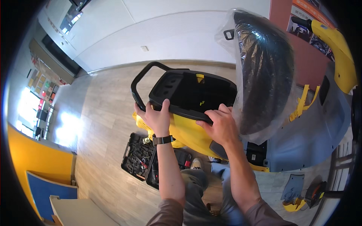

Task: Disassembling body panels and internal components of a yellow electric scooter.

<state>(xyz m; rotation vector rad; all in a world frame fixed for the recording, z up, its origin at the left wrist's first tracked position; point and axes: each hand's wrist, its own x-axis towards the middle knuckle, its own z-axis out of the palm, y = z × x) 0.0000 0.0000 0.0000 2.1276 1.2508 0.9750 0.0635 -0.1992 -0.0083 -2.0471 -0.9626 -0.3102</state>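
Note:
My left hand [156,116] grips the front-left corner of a black storage bin [192,92] set in a yellow scooter body [190,133]. My right hand [220,124] holds the same bin's near rim farther right, fingers curled over it. A curved black grab rail [140,79] rises at the bin's left end. Right of the bin stands the upright black seat [264,71], covered in clear plastic. The underside of my fingers is partly hidden.
An open toolbox [137,158] lies on the wooden floor [100,113] below. Yellow handlebar housing [341,60] and grey panels [309,132] are at right; loose parts [294,196] lie lower right. Blue and beige boards [52,196] lean at lower left, with a white wall [169,30] behind.

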